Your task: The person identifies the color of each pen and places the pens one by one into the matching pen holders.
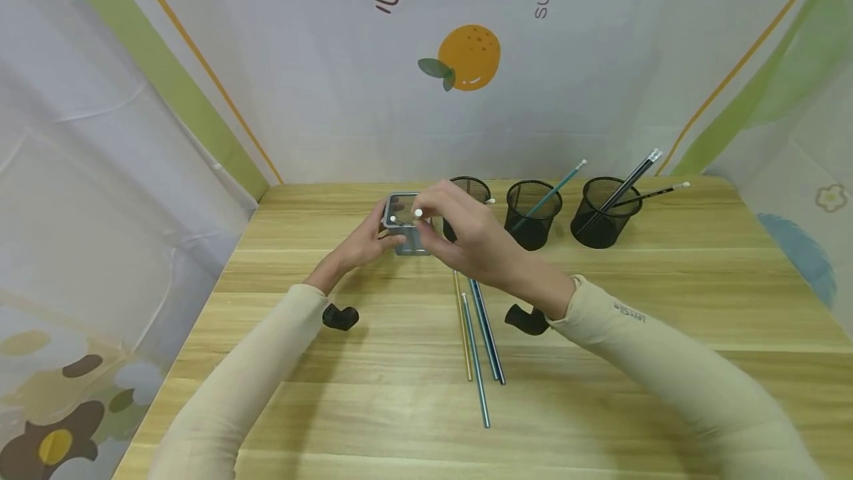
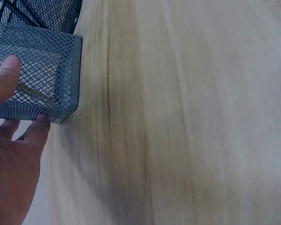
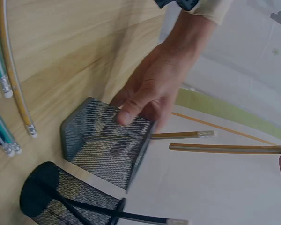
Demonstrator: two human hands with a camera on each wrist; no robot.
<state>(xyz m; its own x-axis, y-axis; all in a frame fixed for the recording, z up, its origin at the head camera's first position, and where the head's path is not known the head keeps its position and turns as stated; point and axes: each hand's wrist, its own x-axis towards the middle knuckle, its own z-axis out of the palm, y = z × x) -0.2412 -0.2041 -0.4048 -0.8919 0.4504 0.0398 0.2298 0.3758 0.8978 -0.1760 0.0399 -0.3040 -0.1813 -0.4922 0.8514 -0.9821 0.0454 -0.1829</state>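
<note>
My left hand grips a grey square mesh pencil holder at the table's far side, thumb on one face and fingers around the side. A gold pencil stands inside, its eraser end poking out over the rim. Above the holder's opening, my right hand pinches another gold pencil near its eraser end. In the right wrist view its other end points towards the holder, apart from it. Only the white eraser of that pencil shows in the head view.
Three round black mesh cups stand to the right, with pencils in them. On the wooden table lie several blue and gold pencils. Two small black curved objects sit nearer me. A printed curtain hangs behind.
</note>
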